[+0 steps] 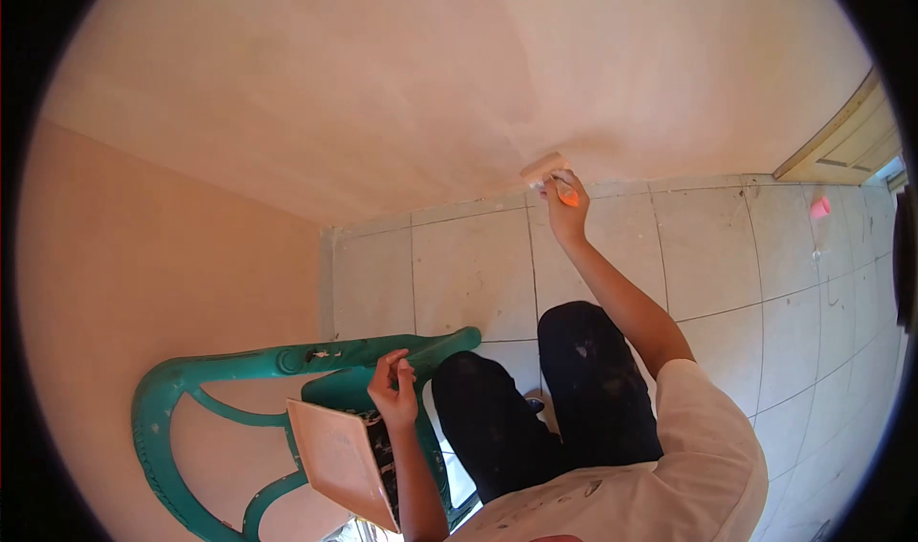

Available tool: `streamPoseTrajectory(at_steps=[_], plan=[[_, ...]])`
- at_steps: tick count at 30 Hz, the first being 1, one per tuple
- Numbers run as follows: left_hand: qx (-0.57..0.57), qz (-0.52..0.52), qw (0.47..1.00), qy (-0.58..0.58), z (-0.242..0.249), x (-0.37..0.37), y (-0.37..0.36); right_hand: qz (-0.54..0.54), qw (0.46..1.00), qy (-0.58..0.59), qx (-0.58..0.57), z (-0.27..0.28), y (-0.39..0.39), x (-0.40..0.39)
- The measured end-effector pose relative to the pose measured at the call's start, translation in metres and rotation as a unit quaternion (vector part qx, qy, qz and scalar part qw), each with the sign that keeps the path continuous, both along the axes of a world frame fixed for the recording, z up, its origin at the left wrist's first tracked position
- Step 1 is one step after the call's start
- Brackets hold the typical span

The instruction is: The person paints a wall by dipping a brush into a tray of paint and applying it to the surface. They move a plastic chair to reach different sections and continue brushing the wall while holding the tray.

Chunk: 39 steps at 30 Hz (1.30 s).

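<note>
My right hand (568,215) is wrapped round the orange handle of a small paint roller (545,166). The roller's peach-coated head is at the foot of the peach wall (430,92), just above the floor line. My left hand (393,389) holds nothing; its fingers are loosely curled with small gaps between them. It hovers over the green plastic chair (382,355), close to a square peach-smeared tray or lid (337,454). Dark, paint-marked objects beside the tray are partly hidden by my left forearm.
Pale floor tiles (478,274) with paint specks run along the wall. A second wall (172,255) meets it at the left corner. A wooden door (837,135) stands at the far right, and a pink cup-like object (819,207) lies on the tiles near it.
</note>
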State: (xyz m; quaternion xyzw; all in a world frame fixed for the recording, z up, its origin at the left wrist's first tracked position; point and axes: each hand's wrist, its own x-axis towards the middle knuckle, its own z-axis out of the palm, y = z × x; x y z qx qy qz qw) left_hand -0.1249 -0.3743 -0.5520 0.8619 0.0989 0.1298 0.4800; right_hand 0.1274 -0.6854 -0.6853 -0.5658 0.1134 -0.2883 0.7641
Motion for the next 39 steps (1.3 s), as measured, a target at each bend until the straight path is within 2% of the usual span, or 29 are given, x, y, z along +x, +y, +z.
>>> streamPoseTrajectory(at_steps=[2, 5, 7, 8, 10, 11, 13, 17, 18, 19, 21, 22, 24, 25, 27, 28, 30, 31, 33, 36, 38, 39], plan=[[-0.013, 0.000, 1.000, 0.001, -0.003, -0.001, 0.002, -0.066, 0.993, -0.060, -0.075, -0.023, 0.009, 0.044], [-0.017, 0.020, 0.999, 0.019, 0.002, -0.001, -0.002, -0.063, 0.996, -0.041, -0.055, 0.047, 0.018, 0.058], [-0.023, 0.024, 0.999, 0.019, 0.005, 0.000, -0.004, -0.029, 0.992, -0.088, 0.082, 0.087, 0.023, 0.053], [-0.032, 0.026, 0.999, 0.012, 0.006, 0.000, -0.004, -0.027, 0.992, -0.087, 0.083, 0.084, 0.025, 0.048], [-0.038, 0.028, 0.999, 0.013, 0.004, -0.001, 0.000, -0.057, 0.978, -0.154, -0.126, 0.079, 0.023, 0.032], [-0.048, 0.028, 0.998, 0.012, 0.001, -0.001, 0.000, -0.053, 0.977, -0.160, -0.130, 0.068, 0.022, 0.033], [-0.053, 0.027, 0.998, 0.008, -0.001, -0.001, 0.000, -0.114, 0.936, -0.181, -0.279, 0.026, 0.019, 0.033], [-0.050, 0.019, 0.999, 0.013, 0.002, -0.001, 0.001, -0.096, 0.955, -0.145, -0.240, -0.033, 0.022, 0.017], [-0.050, 0.017, 0.999, 0.010, 0.002, 0.000, 0.001, -0.098, 0.966, -0.106, -0.215, -0.043, 0.024, 0.014], [-0.051, 0.016, 0.999, 0.003, 0.002, 0.000, 0.000, -0.097, 0.975, -0.065, -0.191, -0.043, 0.024, 0.011], [-0.052, 0.013, 0.999, -0.001, 0.000, 0.000, 0.000, -0.099, 0.978, -0.076, -0.165, -0.041, 0.026, 0.029], [-0.053, 0.015, 0.998, 0.006, 0.000, 0.000, 0.001, -0.099, 0.982, -0.086, -0.138, -0.035, 0.029, 0.041], [-0.053, 0.016, 0.998, 0.015, 0.001, -0.001, 0.001, -0.076, 0.985, -0.141, -0.069, 0.026, 0.039, 0.056], [-0.053, 0.016, 0.998, 0.005, 0.001, 0.001, -0.001, -0.077, 0.985, -0.140, -0.069, 0.055, 0.041, 0.056], [-0.053, 0.017, 0.998, -0.004, 0.001, -0.001, -0.002, -0.041, 0.954, -0.242, -0.174, 0.094, 0.042, 0.052], [-0.054, 0.018, 0.998, 0.005, 0.000, -0.002, 0.000, -0.041, 0.953, -0.243, -0.174, 0.093, 0.042, 0.052], [-0.052, 0.019, 0.998, 0.011, 0.001, -0.002, 0.001, -0.050, 0.925, -0.270, -0.262, 0.090, 0.043, 0.047], [-0.058, 0.022, 0.998, 0.002, 0.001, -0.001, -0.001, -0.050, 0.924, -0.275, -0.260, 0.076, 0.039, 0.046], [-0.062, 0.028, 0.998, -0.011, 0.000, -0.001, -0.001, -0.008, 0.932, -0.208, -0.297, 0.021, 0.024, 0.043], [-0.069, 0.030, 0.997, -0.012, 0.000, -0.001, 0.001, -0.015, 0.940, -0.178, -0.292, -0.036, 0.011, 0.016], [-0.075, 0.020, 0.997, -0.004, 0.002, -0.002, 0.000, -0.052, 0.966, -0.047, -0.248, -0.059, 0.007, 0.001], [-0.077, 0.021, 0.997, -0.006, 0.002, -0.002, 0.001, -0.051, 0.966, -0.050, -0.250, -0.066, 0.008, 0.007]])
